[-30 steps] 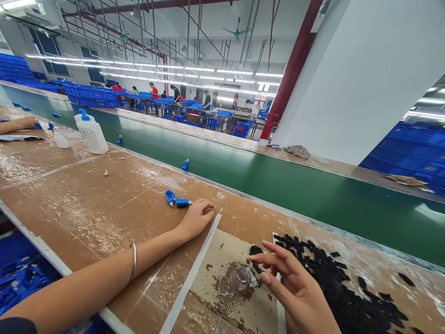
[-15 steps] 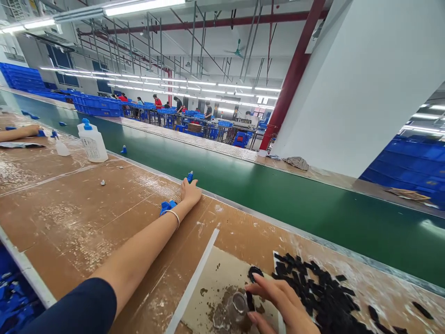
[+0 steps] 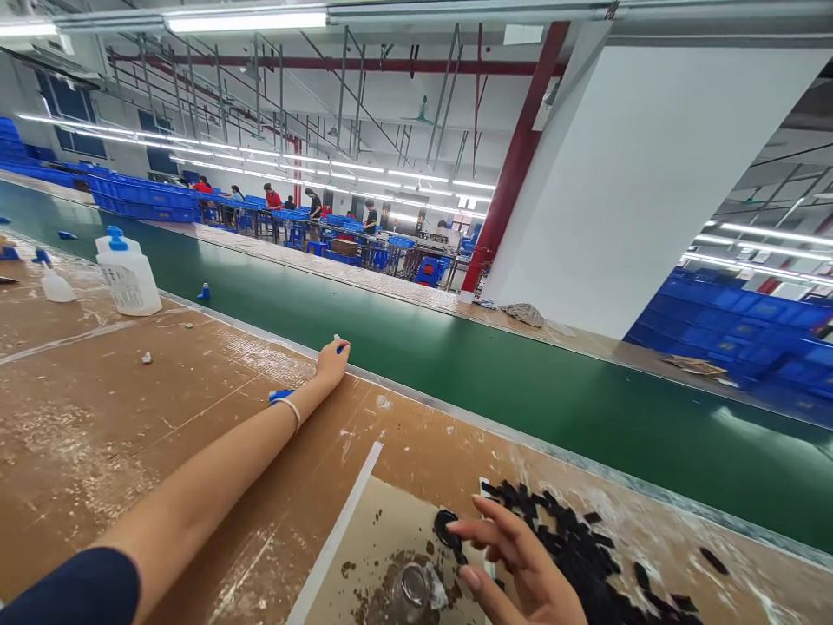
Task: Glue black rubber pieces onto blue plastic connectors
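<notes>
Well, the right hand (image 3: 524,564) was half open, its index fingertip (image 3: 455,526) just at a black rubber ring (image 3: 446,528) on the desk (image 3: 195,417). The ring looked light and pliant, best pinched by its rim. The left hand (image 3: 333,362), at the edge of the green conveyor belt (image 3: 586,391), may have held a small blue part (image 3: 341,348); that was unclear.

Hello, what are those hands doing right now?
Left hand at the green belt's edge, small blue piece at its fingertips. Right hand at a black ring, black pieces beside it. Small glass just below.
</notes>
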{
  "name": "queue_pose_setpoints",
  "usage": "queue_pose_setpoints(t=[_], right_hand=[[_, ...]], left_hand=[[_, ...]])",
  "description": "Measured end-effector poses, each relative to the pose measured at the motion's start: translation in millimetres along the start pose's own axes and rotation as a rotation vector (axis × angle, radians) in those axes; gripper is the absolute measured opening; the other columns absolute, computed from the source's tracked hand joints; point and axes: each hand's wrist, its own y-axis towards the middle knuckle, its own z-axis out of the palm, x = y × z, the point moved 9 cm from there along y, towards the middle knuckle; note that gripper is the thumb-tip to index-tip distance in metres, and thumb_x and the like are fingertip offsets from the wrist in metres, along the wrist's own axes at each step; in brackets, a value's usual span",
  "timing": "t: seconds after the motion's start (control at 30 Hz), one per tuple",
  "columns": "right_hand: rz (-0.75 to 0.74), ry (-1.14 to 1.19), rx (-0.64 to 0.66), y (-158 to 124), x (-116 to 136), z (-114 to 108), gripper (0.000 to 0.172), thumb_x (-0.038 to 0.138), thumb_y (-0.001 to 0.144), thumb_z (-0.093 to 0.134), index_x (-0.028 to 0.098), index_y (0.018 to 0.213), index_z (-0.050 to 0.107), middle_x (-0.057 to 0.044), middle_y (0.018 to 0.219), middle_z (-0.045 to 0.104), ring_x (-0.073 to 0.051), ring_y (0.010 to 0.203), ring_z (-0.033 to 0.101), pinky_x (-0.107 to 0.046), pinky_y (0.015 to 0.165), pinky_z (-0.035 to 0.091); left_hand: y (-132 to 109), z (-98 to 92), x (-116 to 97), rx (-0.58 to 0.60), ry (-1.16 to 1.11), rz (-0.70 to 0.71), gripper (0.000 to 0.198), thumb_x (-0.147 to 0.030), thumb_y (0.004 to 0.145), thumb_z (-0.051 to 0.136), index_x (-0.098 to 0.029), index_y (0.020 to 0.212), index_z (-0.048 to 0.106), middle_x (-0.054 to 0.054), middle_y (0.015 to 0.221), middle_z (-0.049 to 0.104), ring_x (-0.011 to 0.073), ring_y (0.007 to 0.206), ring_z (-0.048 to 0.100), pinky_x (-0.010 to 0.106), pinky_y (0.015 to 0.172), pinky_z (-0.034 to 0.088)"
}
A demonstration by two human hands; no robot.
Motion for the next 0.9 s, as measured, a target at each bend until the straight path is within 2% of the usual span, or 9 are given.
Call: queue_pose_setpoints(t=[0.1, 0.2, 0.27, 0.33, 0.4, 0.47, 0.6, 0.77, 0.9], right_hand=[[0.063, 0.056, 0.004, 1, 2, -5, 0.042, 0.041, 0.084, 0.059, 0.024, 0.122, 0.05, -0.008, 0.1, 0.069, -0.02, 0.088, 0.065, -0.029, 0.077, 0.052], [0.101, 0.11, 0.033, 0, 5, -5, 0.042, 0.038, 0.084, 0.061, 0.024, 0.122, 0.049, -0.009, 0.103, 0.068, -0.021, 0.095, 0.063, -0.032, 0.083, 0.051], [0.092, 0.141, 0.055, -1, 11, -3, 0.041, 0.035, 0.084, 0.061, 0.026, 0.122, 0.048, -0.008, 0.104, 0.068, -0.021, 0.098, 0.063, -0.034, 0.085, 0.051], [0.077, 0.154, 0.054, -3, 17, -3, 0.04, 0.033, 0.084, 0.061, 0.027, 0.122, 0.049, -0.008, 0.103, 0.068, -0.021, 0.099, 0.063, -0.034, 0.086, 0.051], [0.061, 0.165, 0.024, -4, 23, -4, 0.037, 0.033, 0.084, 0.061, 0.027, 0.12, 0.051, -0.008, 0.102, 0.068, -0.021, 0.097, 0.064, -0.035, 0.086, 0.052], [0.017, 0.182, 0.006, -5, 32, -4, 0.034, 0.032, 0.085, 0.061, 0.027, 0.117, 0.053, -0.008, 0.102, 0.068, -0.021, 0.096, 0.064, -0.034, 0.085, 0.052], [-0.15, 0.146, 0.041, -3, 54, -1, 0.028, 0.026, 0.085, 0.06, 0.029, 0.113, 0.056, -0.005, 0.099, 0.068, -0.018, 0.094, 0.062, -0.03, 0.081, 0.053], [-0.281, 0.034, 0.114, -4, 70, 6, 0.029, 0.018, 0.086, 0.057, 0.027, 0.113, 0.055, -0.007, 0.1, 0.066, -0.02, 0.09, 0.057, -0.034, 0.076, 0.052], [-0.345, -0.057, 0.088, -5, 78, 7, 0.028, 0.016, 0.085, 0.059, 0.026, 0.111, 0.056, -0.007, 0.1, 0.068, -0.02, 0.085, 0.059, -0.036, 0.074, 0.051]], left_hand=[[-53, -3.1, -15, 0.066, -0.202, 0.003, 0.023, -0.024, 0.086, 0.044, -0.015, 0.106, 0.053, 0.007, 0.095, 0.063, 0.0191, 0.09, 0.062, 0.034, 0.085, 0.046], [-128, -3.0, -36, 0.244, -0.436, -0.008, 0.038, -0.023, 0.084, 0.049, -0.022, 0.121, 0.041, 0.002, 0.087, 0.065, 0.0158, 0.084, 0.065, 0.03, 0.08, 0.049], [-187, 8.1, -47, 0.502, -0.829, -0.209, 0.053, -0.022, 0.079, 0.06, -0.024, 0.125, 0.035, 0.004, 0.089, 0.066, 0.0172, 0.085, 0.065, 0.032, 0.082, 0.048], [-241, 14.8, -58, 0.711, -0.992, -0.413, 0.048, -0.022, 0.073, 0.069, -0.018, 0.114, 0.046, 0.008, 0.091, 0.066, 0.0188, 0.088, 0.065, 0.031, 0.082, 0.047], [-275, 13.5, -69, 0.816, -1.074, -0.482, 0.039, -0.02, 0.067, 0.075, -0.013, 0.101, 0.055, 0.009, 0.092, 0.067, 0.0168, 0.089, 0.064, 0.026, 0.083, 0.045], [-291, 11.6, -77, 0.873, -1.12, -0.476, 0.035, -0.017, 0.064, 0.077, -0.012, 0.095, 0.06, 0.009, 0.091, 0.067, 0.0144, 0.087, 0.063, 0.023, 0.084, 0.043], [-304, 13.9, -82, 0.976, -1.109, -0.465, 0.035, -0.017, 0.063, 0.078, -0.012, 0.095, 0.065, 0.009, 0.092, 0.068, 0.0139, 0.084, 0.062, 0.023, 0.081, 0.043], [-313, 14.9, -82, 1.018, -1.088, -0.502, 0.037, -0.017, 0.057, 0.08, -0.015, 0.093, 0.068, 0.005, 0.088, 0.067, 0.0119, 0.078, 0.06, 0.02, 0.074, 0.043], [-315, 13.9, -86, 1.032, -1.08, -0.491, 0.033, -0.017, 0.057, 0.08, -0.015, 0.088, 0.069, 0.004, 0.081, 0.066, 0.0107, 0.072, 0.058, 0.019, 0.069, 0.042]])
